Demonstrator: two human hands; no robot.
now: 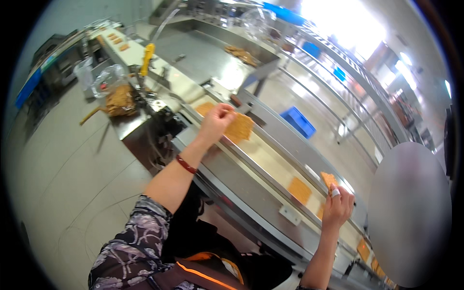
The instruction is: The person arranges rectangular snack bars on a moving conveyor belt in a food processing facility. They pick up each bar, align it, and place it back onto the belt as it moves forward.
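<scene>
My left hand (pixel 217 123) pinches a flat, golden-brown square food piece (pixel 240 128) by its near corner, over the upper part of a narrow conveyor belt (pixel 266 157). Just beyond it another food piece (pixel 204 108) rests on the belt, partly hidden by the hand. Lower right, my right hand (pixel 339 209), with a white wrap on one finger, grips a tilted food piece (pixel 328 179) at the belt's far side rail. Between the hands one square piece (pixel 299 190) lies flat on the belt; beside my right hand a further one is mostly covered.
A steel tray table (pixel 192 47) holds piled pieces (pixel 241 54). More pieces (pixel 121 99) sit with clear plastic beside the machine. A yellow-handled tool (pixel 146 59) stands by the white upper belt (pixel 134 54). Beyond are a blue crate (pixel 299 122) and a metal rack (pixel 333 99).
</scene>
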